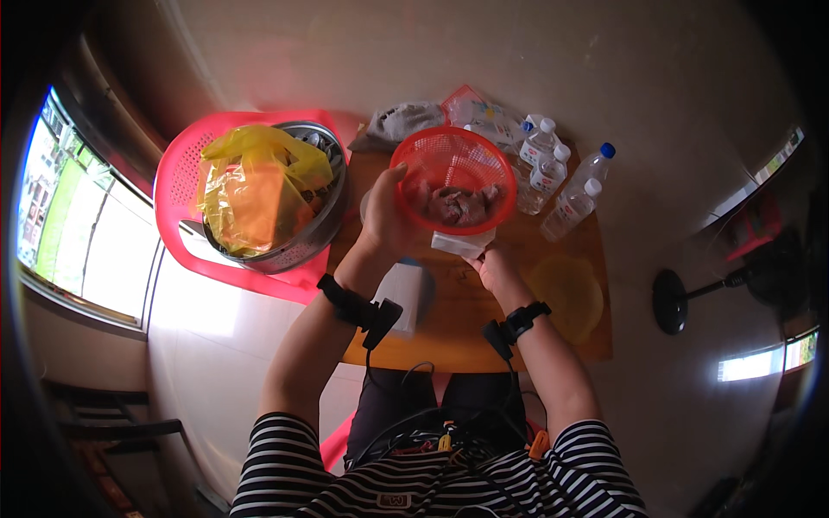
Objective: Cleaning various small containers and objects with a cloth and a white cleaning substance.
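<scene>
A red plastic mesh basket [453, 133] is tilted in front of me, with greyish-pink crumpled pieces [458, 206] in its bottom. My left hand [386, 210] grips its left rim, the thumb over the edge. Just under the basket's near side is a white box-like thing [461, 243]; my right hand [490, 264] holds it from below, most of the fingers hidden. Nearer to me on the wooden table [476, 343] lies a white block-shaped object [400, 298], partly beside my left wrist.
Several plastic bottles [562, 213] stand at the table's far right, near a grey cloth [411, 120]. A yellowish translucent round thing [570, 294] lies at right. On the left, a pink chair [175, 188] bears a metal basin [304, 243] with a yellow plastic bag [259, 188].
</scene>
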